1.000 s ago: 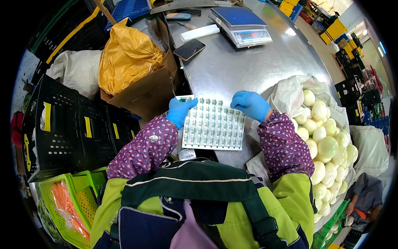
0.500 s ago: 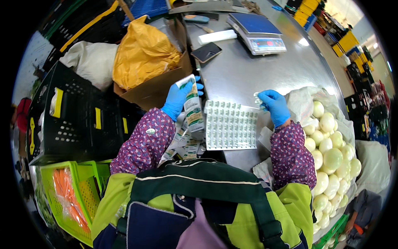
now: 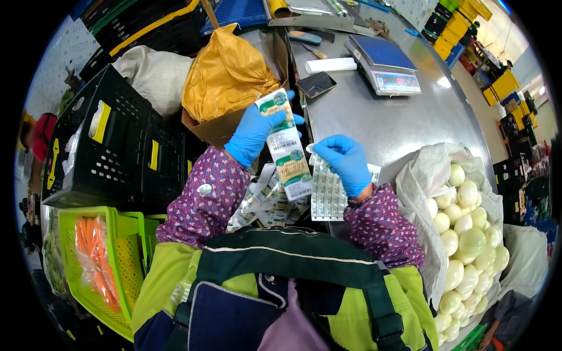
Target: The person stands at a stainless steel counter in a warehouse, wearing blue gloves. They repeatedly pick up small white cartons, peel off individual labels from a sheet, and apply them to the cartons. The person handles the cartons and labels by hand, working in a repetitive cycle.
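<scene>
In my blue-gloved left hand (image 3: 252, 136) is a strip of printed labels (image 3: 291, 167), white with green and tan, its lower end hanging down. My gloved right hand (image 3: 345, 164) pinches a small round sticker (image 3: 310, 148) between thumb and fingertips, close beside the strip. Beneath that hand, a sheet of small green-and-white stickers (image 3: 328, 199) lies at the table's edge, partly covered by the hand. More label strips (image 3: 266, 202) are heaped loosely below my left hand, between my forearm and the table.
The steel table (image 3: 404, 120) carries a blue-topped scale (image 3: 383, 61), a phone (image 3: 317, 85) and a white roll (image 3: 330, 65). Peeled onions (image 3: 471, 240) fill a white sack at right. Left are a yellow bag (image 3: 225, 76) in a cardboard box, black crates (image 3: 111, 146) and carrots (image 3: 96, 251) in a green crate.
My right hand has moved left with the sticker, from beyond the sheet to beside the label strip. The strip now faces up more fully. The whole view has shifted slightly.
</scene>
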`<state>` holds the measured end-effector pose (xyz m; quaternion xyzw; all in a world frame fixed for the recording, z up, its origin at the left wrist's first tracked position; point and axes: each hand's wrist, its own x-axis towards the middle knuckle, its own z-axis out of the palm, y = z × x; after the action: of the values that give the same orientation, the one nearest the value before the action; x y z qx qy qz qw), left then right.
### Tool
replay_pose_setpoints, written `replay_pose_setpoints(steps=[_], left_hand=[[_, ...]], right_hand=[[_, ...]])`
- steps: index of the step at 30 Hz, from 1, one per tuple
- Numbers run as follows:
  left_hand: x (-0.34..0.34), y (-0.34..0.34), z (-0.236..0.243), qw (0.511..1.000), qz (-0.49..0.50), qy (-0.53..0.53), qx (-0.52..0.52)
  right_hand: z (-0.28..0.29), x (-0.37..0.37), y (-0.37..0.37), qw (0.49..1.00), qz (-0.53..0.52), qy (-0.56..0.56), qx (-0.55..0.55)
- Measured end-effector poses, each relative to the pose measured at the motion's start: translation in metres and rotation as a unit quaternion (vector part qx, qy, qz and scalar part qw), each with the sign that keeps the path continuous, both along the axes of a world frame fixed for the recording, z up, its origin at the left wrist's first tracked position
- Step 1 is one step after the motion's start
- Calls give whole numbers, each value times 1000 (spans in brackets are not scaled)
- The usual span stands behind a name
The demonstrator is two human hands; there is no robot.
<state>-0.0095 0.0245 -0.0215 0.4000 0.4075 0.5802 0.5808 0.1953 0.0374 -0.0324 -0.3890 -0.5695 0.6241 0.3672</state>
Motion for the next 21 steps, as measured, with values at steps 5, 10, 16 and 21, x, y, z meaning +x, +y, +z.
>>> replay_pose_setpoints(steps=[5,10,16,21], left_hand=[[14,-14,6,999,-2,36,-3],[23,-25,19,998,14,44,-30],[26,-29,18,997,19,70,-29],[19,-28,6,999,13,36,-9]], right_hand=[[-10,-17,-4,997,-20,57,46],[-4,-24,-6,996,-22,55,63],[-7,-30,-3,989,-19,-34,146],[-6,-17,19,940,-8,-296,172]])
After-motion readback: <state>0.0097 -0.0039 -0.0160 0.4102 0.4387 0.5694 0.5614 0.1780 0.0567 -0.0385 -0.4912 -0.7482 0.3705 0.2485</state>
